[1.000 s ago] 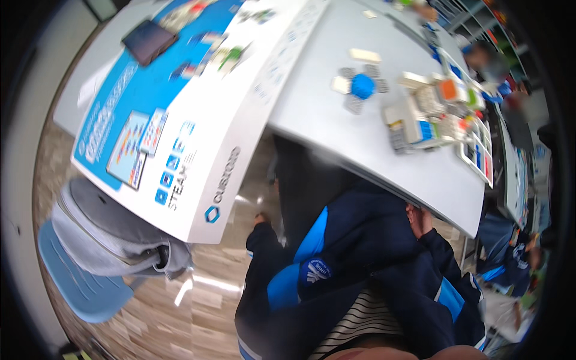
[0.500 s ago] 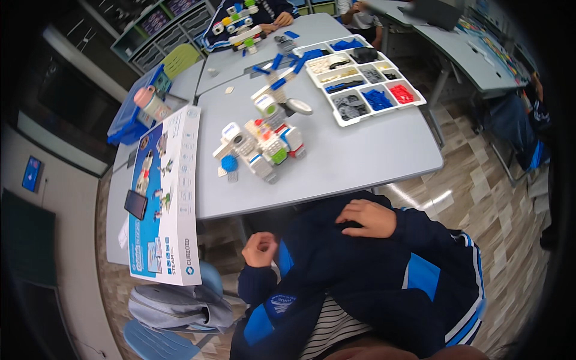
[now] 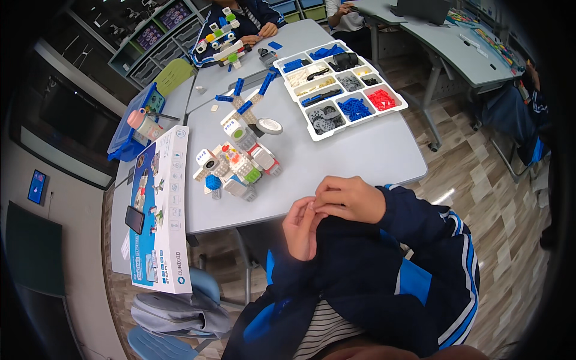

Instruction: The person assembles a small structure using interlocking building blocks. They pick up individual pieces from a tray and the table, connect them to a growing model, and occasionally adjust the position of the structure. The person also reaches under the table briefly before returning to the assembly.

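Off the counter's [image 3: 360,156] near edge, left hand [image 3: 302,228] and right hand [image 3: 351,199] press fingertips together, any pinched piece hidden; best worked over the counter.

The person's two hands meet just below the near edge of the grey surface [image 3: 360,150]. The fingertips of the left hand [image 3: 302,227] and the right hand [image 3: 350,198] press together, and whether anything tiny sits between them cannot be told. At the far edge, another person's hands [image 3: 259,31] show beside a block model [image 3: 223,36], but the body is cut off by the picture's top. The small parts in the white sorting tray [image 3: 339,87] are too small to tell apart beyond colour. A seated person [image 3: 516,114] on the far right is cut off by the dark rim. Details on the long flat box [image 3: 157,210] blur.
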Demonstrator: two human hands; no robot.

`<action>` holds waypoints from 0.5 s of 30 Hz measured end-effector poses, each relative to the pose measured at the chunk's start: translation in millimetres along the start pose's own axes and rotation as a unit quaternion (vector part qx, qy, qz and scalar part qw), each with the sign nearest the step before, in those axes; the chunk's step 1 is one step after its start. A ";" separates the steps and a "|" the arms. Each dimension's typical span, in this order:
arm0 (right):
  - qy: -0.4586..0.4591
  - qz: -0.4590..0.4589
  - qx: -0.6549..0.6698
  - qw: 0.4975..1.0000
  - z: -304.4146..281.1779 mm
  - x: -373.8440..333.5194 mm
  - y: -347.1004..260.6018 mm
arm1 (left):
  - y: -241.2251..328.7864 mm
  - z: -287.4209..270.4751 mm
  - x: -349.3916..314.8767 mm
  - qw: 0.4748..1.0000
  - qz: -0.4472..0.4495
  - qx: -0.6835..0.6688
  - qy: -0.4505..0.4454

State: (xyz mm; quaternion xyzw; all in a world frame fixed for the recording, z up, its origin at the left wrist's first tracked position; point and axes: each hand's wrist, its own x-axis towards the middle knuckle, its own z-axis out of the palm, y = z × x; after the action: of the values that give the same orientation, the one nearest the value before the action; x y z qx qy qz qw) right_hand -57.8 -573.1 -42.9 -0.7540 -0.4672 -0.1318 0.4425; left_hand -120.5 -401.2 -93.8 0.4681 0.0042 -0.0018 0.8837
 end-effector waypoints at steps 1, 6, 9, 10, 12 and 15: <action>-0.016 -0.007 -0.011 1.000 -4.4 4.0 2.4 | -0.3 4.8 1.8 0.999 -0.003 -0.025 0.020; -0.135 0.031 -0.035 0.990 -22.7 38.3 30.8 | 13.2 17.8 6.5 0.997 0.004 -0.019 -0.072; -0.127 -0.004 -0.007 0.992 -29.4 56.6 51.4 | 13.9 20.7 9.1 0.994 0.017 -0.019 -0.105; -0.100 0.010 -0.031 0.994 -36.1 66.4 63.2 | 13.4 19.7 10.5 0.993 0.020 -0.007 -0.119; -0.022 0.042 -0.083 0.995 -53.4 91.9 95.1 | 9.1 15.4 10.7 0.989 0.018 0.031 -0.141; 0.062 0.149 -0.123 0.979 -83.9 137.4 154.2 | -0.4 5.0 8.7 0.981 -0.033 0.036 -0.187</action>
State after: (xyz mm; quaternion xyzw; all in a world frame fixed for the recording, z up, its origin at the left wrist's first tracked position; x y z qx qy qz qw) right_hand 159.4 -585.2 5.4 -0.8544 -0.3015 -0.1668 0.3890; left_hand -111.8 -405.5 -91.4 0.4909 -0.1456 -0.1186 0.8507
